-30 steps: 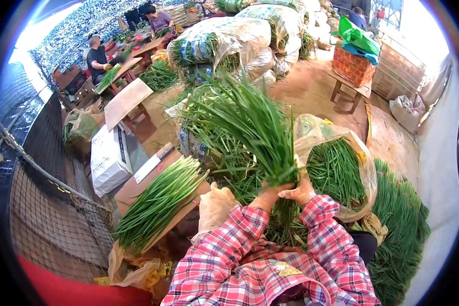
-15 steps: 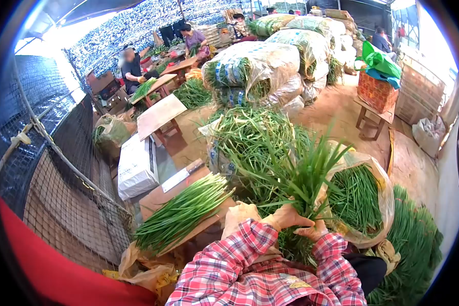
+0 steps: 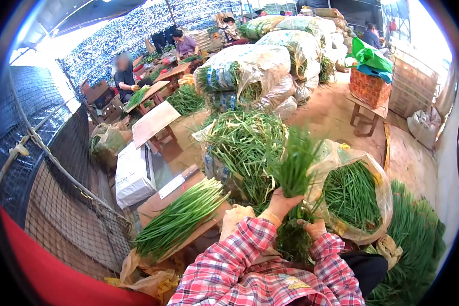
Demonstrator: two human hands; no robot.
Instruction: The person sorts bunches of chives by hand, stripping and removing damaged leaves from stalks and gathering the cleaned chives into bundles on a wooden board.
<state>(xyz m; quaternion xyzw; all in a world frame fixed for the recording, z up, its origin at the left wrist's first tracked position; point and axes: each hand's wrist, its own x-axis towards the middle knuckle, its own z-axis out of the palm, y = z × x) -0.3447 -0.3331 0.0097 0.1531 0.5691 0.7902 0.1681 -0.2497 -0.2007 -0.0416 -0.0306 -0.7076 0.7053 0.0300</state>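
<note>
My left hand (image 3: 283,204) is closed around an upright bunch of chives (image 3: 295,166), whose leaf tips are blurred. Just below and to the right, my right hand (image 3: 313,228) is closed at the bunch's lower part, its fingers partly hidden by greens. Behind the bunch rises a big heap of loose chives (image 3: 247,148) in an open sack. On the right an open plastic bag (image 3: 387,196) holds more chives (image 3: 353,196). To the left, a pile of chives with pale stalk ends (image 3: 183,217) lies on a board (image 3: 150,208), beside a cleaver (image 3: 172,185).
A white box (image 3: 134,173) and a low table (image 3: 155,121) stand at left. Large wrapped bales (image 3: 250,66) are stacked ahead. A red basket (image 3: 368,89) rests on a stool at right, above a long pile of chives (image 3: 413,239). Several people sit farther back, one in dark clothes (image 3: 125,79).
The bunch has swung more upright and shifted slightly left. My left hand has turned and risen around it, while my right hand has moved a little apart from it.
</note>
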